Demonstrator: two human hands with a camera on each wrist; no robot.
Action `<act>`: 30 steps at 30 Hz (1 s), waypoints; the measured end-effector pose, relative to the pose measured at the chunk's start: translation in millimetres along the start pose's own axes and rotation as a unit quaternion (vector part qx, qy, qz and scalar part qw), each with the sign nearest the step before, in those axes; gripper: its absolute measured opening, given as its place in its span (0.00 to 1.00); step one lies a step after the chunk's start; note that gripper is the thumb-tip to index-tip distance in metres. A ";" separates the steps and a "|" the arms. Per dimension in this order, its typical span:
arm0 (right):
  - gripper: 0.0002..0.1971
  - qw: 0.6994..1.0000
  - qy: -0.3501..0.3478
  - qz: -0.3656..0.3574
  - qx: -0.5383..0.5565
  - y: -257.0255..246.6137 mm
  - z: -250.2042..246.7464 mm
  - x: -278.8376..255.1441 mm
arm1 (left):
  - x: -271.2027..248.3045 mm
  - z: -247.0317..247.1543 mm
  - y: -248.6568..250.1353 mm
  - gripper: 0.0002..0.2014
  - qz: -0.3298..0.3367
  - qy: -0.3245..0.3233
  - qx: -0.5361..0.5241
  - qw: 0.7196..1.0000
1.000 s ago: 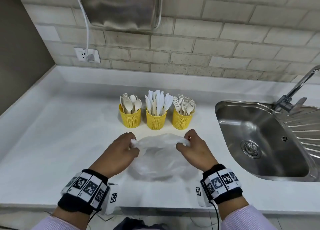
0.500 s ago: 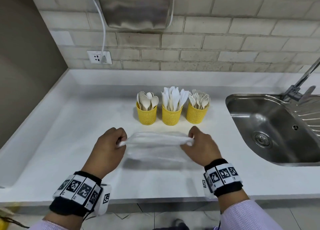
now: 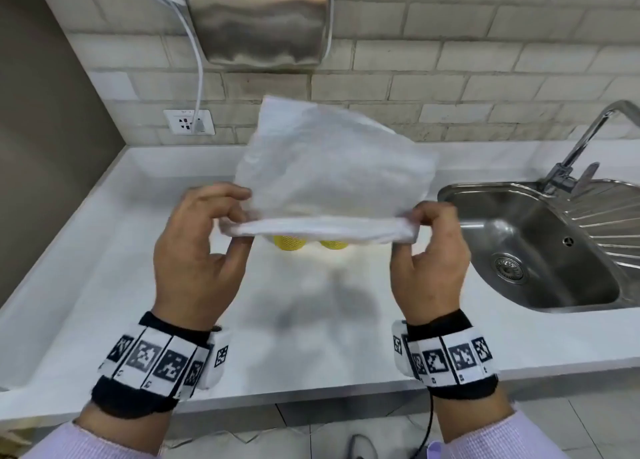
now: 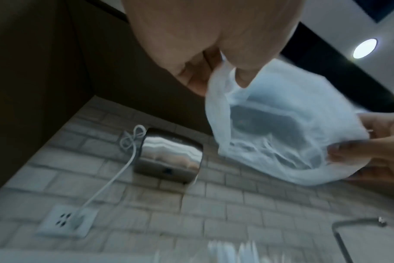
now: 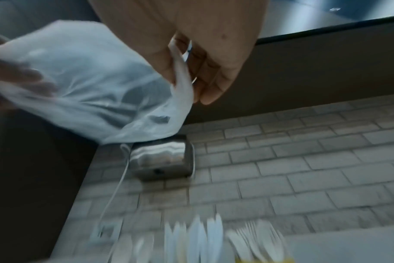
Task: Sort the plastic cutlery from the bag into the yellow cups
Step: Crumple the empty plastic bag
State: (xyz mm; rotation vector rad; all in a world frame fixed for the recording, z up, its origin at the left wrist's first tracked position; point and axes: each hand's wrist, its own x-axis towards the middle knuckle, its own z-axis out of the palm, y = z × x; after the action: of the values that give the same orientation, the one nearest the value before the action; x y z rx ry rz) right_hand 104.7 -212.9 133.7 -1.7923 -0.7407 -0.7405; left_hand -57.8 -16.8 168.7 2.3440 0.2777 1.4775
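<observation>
1. The bag (image 3: pixel 332 174) hangs stretched between the left hand (image 3: pixel 197 250) and right hand (image 3: pixel 433 261), above the counter (image 3: pixel 86 285).
2. The cups (image 3: pixel 289 243) stand behind and below it.
3. The sink (image 3: pixel 540 250) lies right; the hand dryer (image 3: pixel 258 18) is on the wall behind.

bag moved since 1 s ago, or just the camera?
Yes. The bag has come up off the counter: both hands pinch its edge in the air, and it now hides most of the yellow cups behind it.

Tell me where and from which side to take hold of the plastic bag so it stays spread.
Grip the plastic bag at the two ends of its bunched rim, coming in from the left and right, as the left hand and right hand pinch it now. The film is limp; only the stretched rim probably gives a firm edge.
</observation>
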 end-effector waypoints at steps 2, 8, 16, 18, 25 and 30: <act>0.09 0.961 -0.247 0.075 -0.100 12.7 6.9 -10.6 | -15.0 10.1 -26.9 0.11 -0.116 -0.172 0.057 0.977; 0.09 0.868 -0.408 0.245 -0.144 40.1 14.4 -49.9 | -64.5 16.2 -49.1 0.09 -0.328 -0.229 0.086 0.913; 0.22 0.888 -0.386 0.247 0.019 -1.1 15.9 -24.2 | -30.7 3.8 -39.9 0.08 -0.373 -0.199 -0.116 0.899; 0.45 0.892 -0.416 0.167 -0.065 -15.2 14.4 -26.0 | -28.8 1.9 -37.6 0.11 -0.332 -0.198 -0.130 0.913; 0.72 0.915 -0.401 -0.025 -0.040 -63.3 32.4 -24.9 | -17.2 2.2 -18.9 0.16 -0.137 -0.321 -0.165 0.923; 0.50 0.946 -0.317 -0.006 0.066 -60.9 62.6 -41.4 | -11.3 0.0 -2.5 0.10 -0.063 -0.379 -0.213 0.899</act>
State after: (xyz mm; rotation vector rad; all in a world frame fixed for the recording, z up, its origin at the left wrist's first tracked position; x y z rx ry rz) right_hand 41.1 -141.8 117.9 -1.9108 -1.1881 -0.0932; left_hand -62.7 -18.4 158.2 2.2655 -0.0947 0.4167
